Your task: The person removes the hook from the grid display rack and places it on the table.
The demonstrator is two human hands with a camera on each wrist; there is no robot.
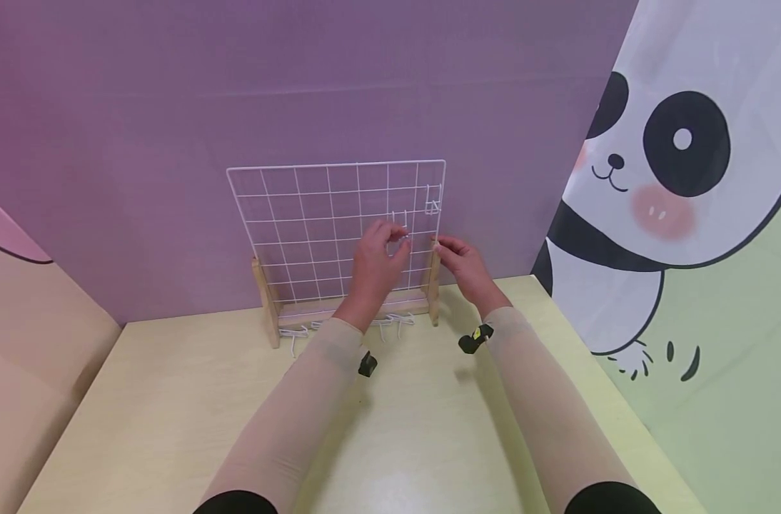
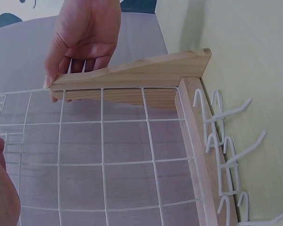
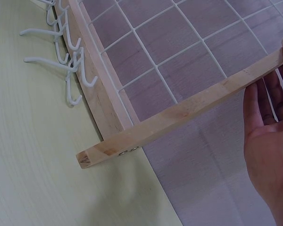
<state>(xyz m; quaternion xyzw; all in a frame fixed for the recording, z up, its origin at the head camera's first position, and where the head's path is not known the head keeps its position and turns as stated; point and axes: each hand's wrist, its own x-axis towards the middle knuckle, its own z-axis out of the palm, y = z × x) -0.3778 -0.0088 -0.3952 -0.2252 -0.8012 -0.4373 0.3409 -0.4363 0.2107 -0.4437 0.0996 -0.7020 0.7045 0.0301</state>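
A white wire grid panel point(image 1: 313, 218) stands upright in a wooden stand point(image 1: 268, 303) against the purple backdrop. My right hand point(image 1: 469, 270) grips the top of the stand's right wooden post point(image 3: 188, 108), thumb on one side and fingers on the other. In front of the panel's right part, my left hand point(image 1: 376, 263) pinches a white wire hook point(image 2: 14, 142) at the grid; its fingertips are partly hidden in the left wrist view. Another white hook point(image 1: 432, 207) hangs near the panel's upper right corner.
Several loose white hooks point(image 2: 233, 165) lie on the pale wooden table point(image 1: 172, 400) along the stand's base bar point(image 2: 198, 117). The purple backdrop point(image 1: 172, 143) rises right behind the panel. A panda picture point(image 1: 679, 243) covers the wall at right.
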